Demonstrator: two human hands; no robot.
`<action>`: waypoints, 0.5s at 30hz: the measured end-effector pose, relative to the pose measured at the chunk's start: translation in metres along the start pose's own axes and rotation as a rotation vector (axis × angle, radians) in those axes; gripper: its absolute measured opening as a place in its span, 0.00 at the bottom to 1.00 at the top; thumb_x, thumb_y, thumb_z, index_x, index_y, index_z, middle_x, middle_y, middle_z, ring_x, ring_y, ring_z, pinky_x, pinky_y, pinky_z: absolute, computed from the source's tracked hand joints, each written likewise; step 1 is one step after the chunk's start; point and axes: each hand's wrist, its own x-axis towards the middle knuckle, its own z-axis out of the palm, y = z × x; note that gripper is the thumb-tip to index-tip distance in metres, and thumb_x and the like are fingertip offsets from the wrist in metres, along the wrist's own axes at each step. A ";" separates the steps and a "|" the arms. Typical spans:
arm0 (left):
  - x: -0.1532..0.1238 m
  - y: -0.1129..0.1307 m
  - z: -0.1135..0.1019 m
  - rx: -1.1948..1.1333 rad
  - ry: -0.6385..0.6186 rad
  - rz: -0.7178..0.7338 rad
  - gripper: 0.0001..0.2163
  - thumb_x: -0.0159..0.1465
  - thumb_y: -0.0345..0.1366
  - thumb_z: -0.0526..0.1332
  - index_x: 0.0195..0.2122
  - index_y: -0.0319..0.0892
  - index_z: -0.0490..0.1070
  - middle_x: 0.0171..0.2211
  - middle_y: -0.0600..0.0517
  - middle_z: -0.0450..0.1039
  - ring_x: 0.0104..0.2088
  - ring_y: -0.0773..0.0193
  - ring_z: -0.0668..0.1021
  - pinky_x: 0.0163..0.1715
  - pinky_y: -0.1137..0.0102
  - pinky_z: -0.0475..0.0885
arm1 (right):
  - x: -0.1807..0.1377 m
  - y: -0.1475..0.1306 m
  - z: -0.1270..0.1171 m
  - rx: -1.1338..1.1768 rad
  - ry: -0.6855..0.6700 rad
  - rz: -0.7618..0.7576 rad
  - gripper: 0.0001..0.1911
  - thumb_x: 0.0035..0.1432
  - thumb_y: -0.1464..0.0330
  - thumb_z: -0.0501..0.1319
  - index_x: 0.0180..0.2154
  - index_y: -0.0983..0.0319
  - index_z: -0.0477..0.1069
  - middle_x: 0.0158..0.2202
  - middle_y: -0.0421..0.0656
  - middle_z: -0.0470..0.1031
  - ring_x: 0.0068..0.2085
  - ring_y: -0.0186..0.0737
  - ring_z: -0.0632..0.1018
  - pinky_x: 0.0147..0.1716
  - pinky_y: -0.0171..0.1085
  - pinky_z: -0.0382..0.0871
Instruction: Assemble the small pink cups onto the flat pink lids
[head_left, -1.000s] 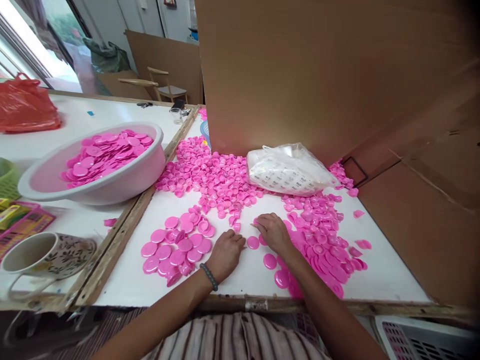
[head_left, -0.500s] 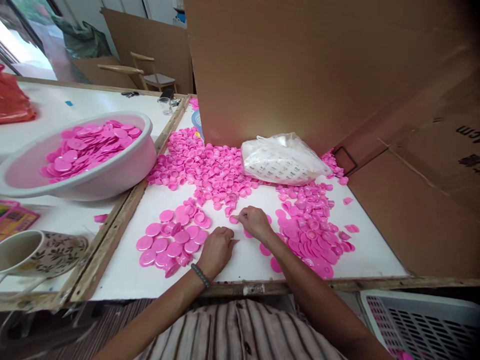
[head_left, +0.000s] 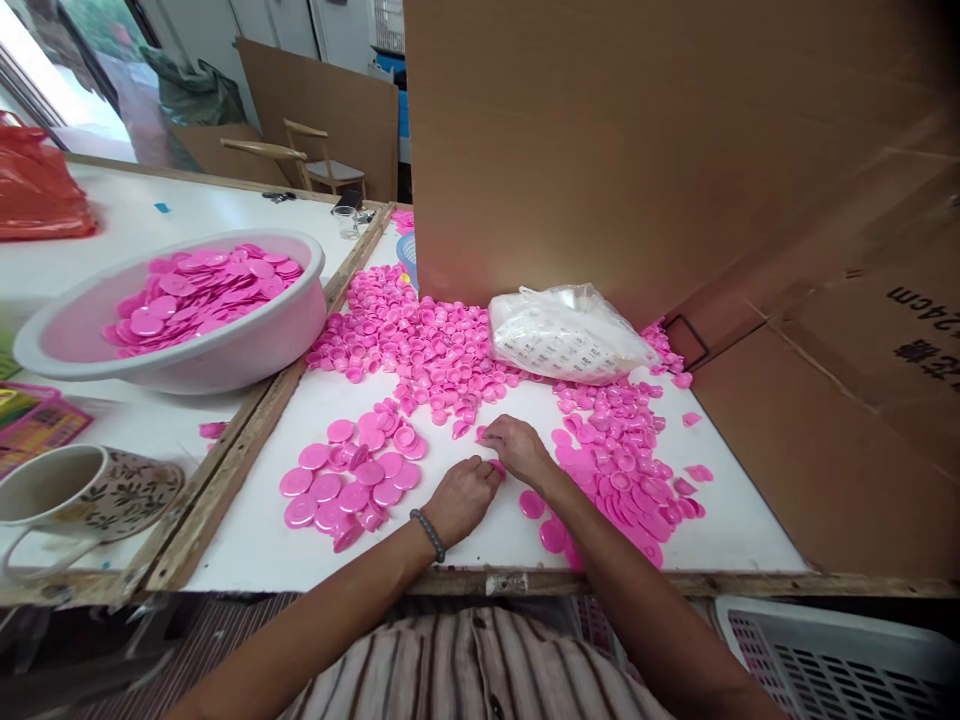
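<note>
My left hand (head_left: 463,497), with a beaded bracelet at its wrist, has its fingers closed on a pink plastic disc (head_left: 498,467), mostly covered by the fingertips. Just above it, my right hand (head_left: 519,447) pinches a small pink plastic cup (head_left: 481,433). Left of my hands lies a loose group of pink discs (head_left: 354,496), some with cup-shaped pieces on them. A spread of small pink cups (head_left: 442,350) covers the back of the table. Under and beside my right forearm lies a heap of flat pink discs (head_left: 634,500), with more cups behind it.
A clear plastic bag (head_left: 566,335) of white contents lies against a tall cardboard sheet (head_left: 562,150). On the left table stand a pink basin (head_left: 225,355) holding discs, a floral mug (head_left: 139,490) and a red bag (head_left: 41,190). A white plastic basket (head_left: 840,630) sits low at right.
My left hand has moved right, close to my right hand, and now closes on a pink disc. My right hand stays pinching the cup. The view has shifted slightly.
</note>
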 end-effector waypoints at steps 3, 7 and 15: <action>-0.004 -0.001 -0.008 -0.069 0.042 -0.053 0.09 0.62 0.27 0.49 0.39 0.37 0.66 0.34 0.46 0.69 0.37 0.60 0.69 0.39 0.65 0.67 | -0.005 0.005 -0.009 0.006 0.120 0.042 0.07 0.55 0.70 0.59 0.27 0.61 0.73 0.33 0.41 0.69 0.34 0.33 0.70 0.29 0.32 0.62; 0.003 0.001 -0.008 -0.052 0.025 -0.005 0.07 0.61 0.30 0.52 0.38 0.37 0.66 0.35 0.44 0.68 0.38 0.57 0.68 0.41 0.63 0.65 | -0.023 0.005 -0.021 0.006 0.232 0.070 0.10 0.57 0.68 0.56 0.27 0.62 0.72 0.33 0.42 0.68 0.33 0.35 0.70 0.28 0.33 0.62; 0.006 -0.011 -0.014 -0.153 0.077 -0.349 0.11 0.63 0.30 0.48 0.41 0.40 0.68 0.30 0.49 0.72 0.32 0.62 0.73 0.32 0.70 0.66 | -0.063 0.003 -0.013 0.144 0.266 0.053 0.12 0.60 0.67 0.53 0.29 0.61 0.71 0.32 0.42 0.69 0.34 0.35 0.70 0.32 0.33 0.63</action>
